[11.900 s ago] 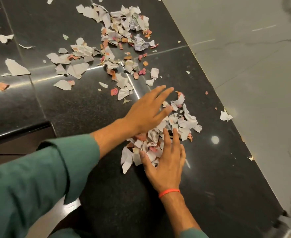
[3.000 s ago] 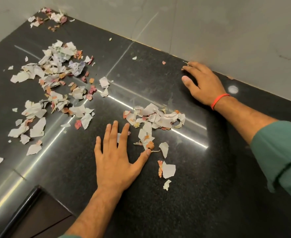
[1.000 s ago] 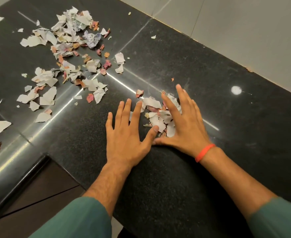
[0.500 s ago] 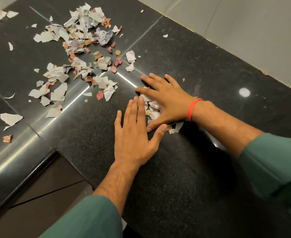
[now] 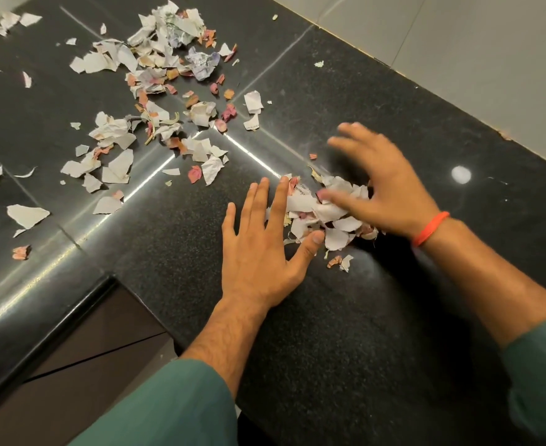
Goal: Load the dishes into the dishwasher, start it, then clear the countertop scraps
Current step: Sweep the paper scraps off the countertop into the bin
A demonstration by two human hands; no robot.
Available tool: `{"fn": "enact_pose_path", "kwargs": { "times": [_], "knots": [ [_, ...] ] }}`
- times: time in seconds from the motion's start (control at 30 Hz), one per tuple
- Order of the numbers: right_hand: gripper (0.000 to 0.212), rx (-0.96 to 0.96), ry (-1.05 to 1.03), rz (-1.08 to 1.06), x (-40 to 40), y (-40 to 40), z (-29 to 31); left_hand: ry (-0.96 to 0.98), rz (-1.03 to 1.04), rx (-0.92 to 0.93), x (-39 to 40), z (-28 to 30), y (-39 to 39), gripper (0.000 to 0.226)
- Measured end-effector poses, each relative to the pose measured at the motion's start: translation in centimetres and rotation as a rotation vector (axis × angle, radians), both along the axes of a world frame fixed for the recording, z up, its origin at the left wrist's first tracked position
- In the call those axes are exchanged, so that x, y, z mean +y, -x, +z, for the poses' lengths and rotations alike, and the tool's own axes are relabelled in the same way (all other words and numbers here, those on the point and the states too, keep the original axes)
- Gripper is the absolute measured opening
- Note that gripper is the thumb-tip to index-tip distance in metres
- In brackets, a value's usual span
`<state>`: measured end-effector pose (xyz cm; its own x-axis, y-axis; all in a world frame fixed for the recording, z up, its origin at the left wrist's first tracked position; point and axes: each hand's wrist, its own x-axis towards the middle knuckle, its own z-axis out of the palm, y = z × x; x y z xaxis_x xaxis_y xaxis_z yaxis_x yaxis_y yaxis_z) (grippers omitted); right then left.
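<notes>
- Scraps of torn white and pinkish paper, gathered into a small heap [image 5: 324, 212], are being corralled on the polished black granite countertop [image 5: 345, 333], between the two hands and touching both.
- A flat wall is being formed by the left hand [image 5: 262, 249], which is being pressed palm-down on the stone with fingers straight and thumb spread against the heap's near edge.
- The heap is being covered from the far side by the right hand [image 5: 384, 188], blurred, with fingers spread and loosely arched; whether any paper is being pinched cannot be told.
- A thin orange band [image 5: 429, 228] is being worn on the right wrist.
- A much larger scatter of torn paper [image 5: 155, 101] is lying well apart, toward the far left of the counter.
- The pieces are being judged feather-light, limp and prone to sliding on the glossy stone; a sweep or sudden draught is likely to scatter them.
- The heap is best being taken from opposite edges, squeezed together and scooped from underneath, not picked from the top.
</notes>
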<state>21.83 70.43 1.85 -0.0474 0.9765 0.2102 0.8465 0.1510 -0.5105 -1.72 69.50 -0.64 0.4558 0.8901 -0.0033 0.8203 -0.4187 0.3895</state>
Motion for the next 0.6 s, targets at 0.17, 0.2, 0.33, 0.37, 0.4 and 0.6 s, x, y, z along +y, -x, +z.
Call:
{"fn": "enact_pose_path", "kwargs": {
  "times": [0.17, 0.2, 0.33, 0.37, 0.4, 0.6],
  "knots": [
    [0.076, -0.005, 0.187, -0.222, 1.6, -2.9, -1.0, -0.016, 0.007, 0.019, 0.1, -0.2, -0.1, 0.095],
    [0.079, -0.045, 0.203, -0.206, 1.5, -2.5, -1.6, -0.022, 0.008, 0.03, 0.0, -0.3, -0.1, 0.098],
    [0.087, -0.047, 0.199, -0.049, 0.3, 0.9, -2.2, -0.049, 0.009, 0.082, 0.0, -0.4, -0.2, 0.106],
    [0.086, -0.045, 0.191, -0.008, -0.3, 1.8, -2.1, -0.051, 0.01, 0.089, 0.0, -0.4, -0.2, 0.107],
    [0.084, -0.045, 0.183, 0.027, -0.9, 2.5, -2.0, -0.049, 0.009, 0.09, 0.0, -0.4, -0.3, 0.106],
    [0.086, 0.151, 0.148, 0.083, -2.5, 3.3, -1.5, -0.037, 0.007, 0.085, 0.0, -0.3, -0.2, 0.099]
  ]
}}
